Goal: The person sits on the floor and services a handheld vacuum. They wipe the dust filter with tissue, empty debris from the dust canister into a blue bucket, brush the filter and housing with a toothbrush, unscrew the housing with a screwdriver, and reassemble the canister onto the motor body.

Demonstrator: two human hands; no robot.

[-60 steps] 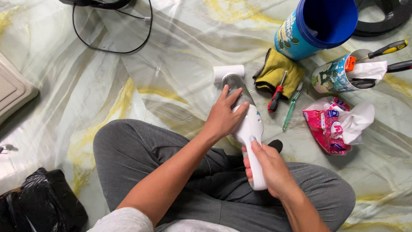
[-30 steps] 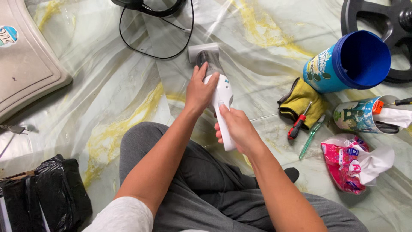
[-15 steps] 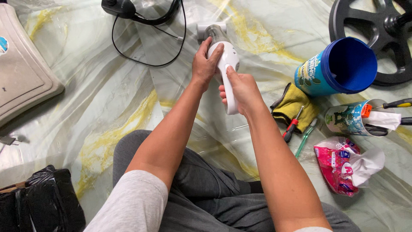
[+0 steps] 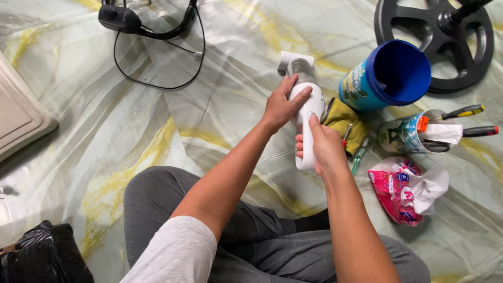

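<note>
Fingers [image 4: 303, 98] of the left hand [image 4: 280, 107] wrap the upper body of the white handheld vacuum [image 4: 306, 123], just below its grey nozzle [image 4: 298, 67]. The right hand [image 4: 324, 149] closes around the handle, thumb laid along it. The vacuum hangs over the marbled floor sheet [image 4: 131, 126], near the blue tub [image 4: 385, 76] and yellow cloth [image 4: 343, 118]. I'd keep the handle steady and let the upper hand work.

vacuum [image 4: 305, 126] white (grey nozzle) | tub [image 4: 387, 78] blue | cloth [image 4: 343, 119] yellow | packet [image 4: 395, 191] pink
</note>
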